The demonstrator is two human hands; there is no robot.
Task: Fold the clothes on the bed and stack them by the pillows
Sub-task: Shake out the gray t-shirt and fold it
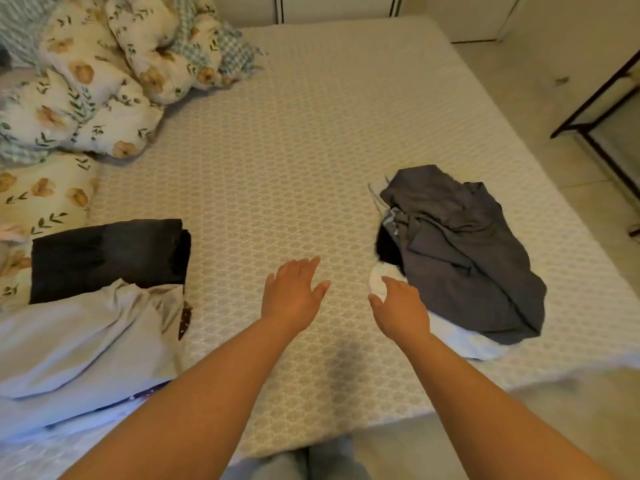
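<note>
A crumpled dark grey garment (464, 251) lies on the right of the bed (294, 150), on top of a white garment (464, 341) whose edge shows below it. My right hand (401, 306) reaches over the white cloth's near corner with its fingers curled down; whether it grips the cloth is hidden. My left hand (294, 292) hovers over the bare bed with fingers spread, holding nothing. At the left sits a folded black garment (107, 258), and a pale blue garment (86, 341) lies in front of it. A floral pillow (41, 195) lies behind the black one.
A bunched floral duvet (104, 74) fills the bed's far left corner. A black metal frame (602, 112) stands on the tiled floor to the right. My legs show at the bed's near edge.
</note>
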